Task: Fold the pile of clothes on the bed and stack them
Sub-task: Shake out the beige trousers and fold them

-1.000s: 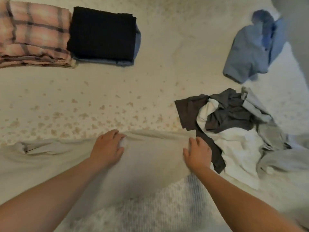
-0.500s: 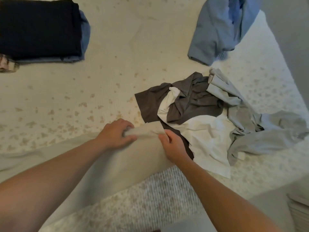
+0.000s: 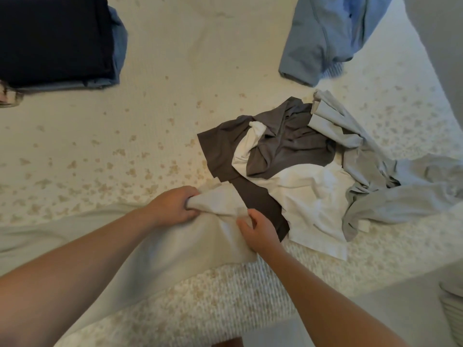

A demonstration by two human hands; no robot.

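Your left hand [image 3: 175,206] has its fingers curled round a bunched fold of the beige garment [image 3: 175,251], gripping its far edge. Your right hand [image 3: 259,230] sits just beside it, thumb and fingers pinching the same edge at the garment's right corner. The beige garment lies flat on the bed [image 3: 175,71] in front of you, running out to your left under your forearm and hanging toward the near edge of the mattress.

Right against your right hand lies the unfolded pile: a dark brown garment [image 3: 288,146] tangled with a white garment [image 3: 313,201], its lower strip touching the beige corner you hold. A light grey garment [image 3: 375,186] sprawls over the pile's right side. Farther off, near the bed's far right edge, a blue garment [image 3: 323,38] lies crumpled by itself.

At the far left sits the folded stack [image 3: 55,38], a black piece on top of a blue one, well apart from your hands. A pink scrap shows at its left, mostly cut off.
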